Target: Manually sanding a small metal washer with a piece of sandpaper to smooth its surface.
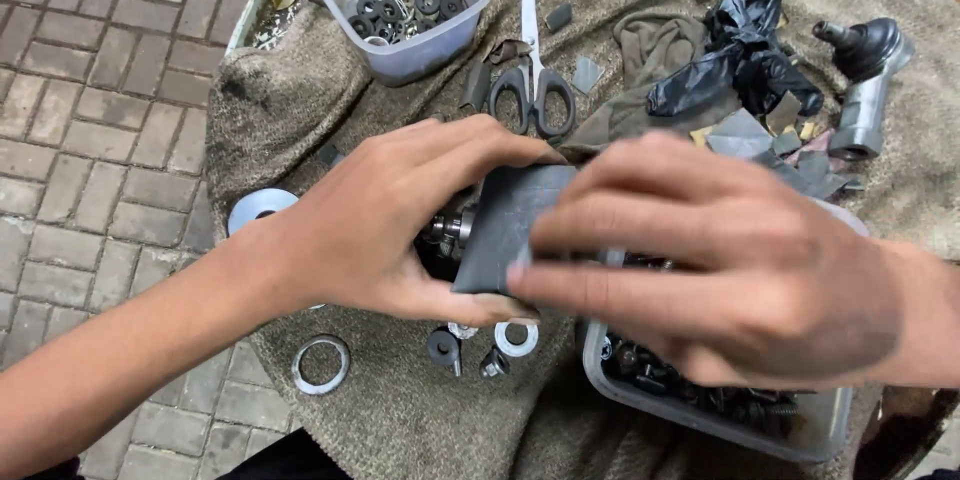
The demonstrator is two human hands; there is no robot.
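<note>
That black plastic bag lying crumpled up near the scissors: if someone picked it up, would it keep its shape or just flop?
The black plastic bag would most likely flop: it lies in soft, shiny folds, like thin film. It is probably very light for its bulk and would slide easily over the cloth. Being crumpled rather than round, it seems unlikely to roll.

Soft, even daylight falls over everything, bright enough to show detail but with no hard sun. Shadows are weak and diffuse, gathering only beneath the hands and in the folds of the cloth (400,420) on the desk. The right hand (730,260) is smeared by motion blur, its fingers soft-edged, while the left hand (390,220) looks sharper. The scissors (535,60) and clear plastic tub (400,0) carry faint, dull highlights. The brick floor (90,120) bends slightly toward the frame's left edge.
</note>
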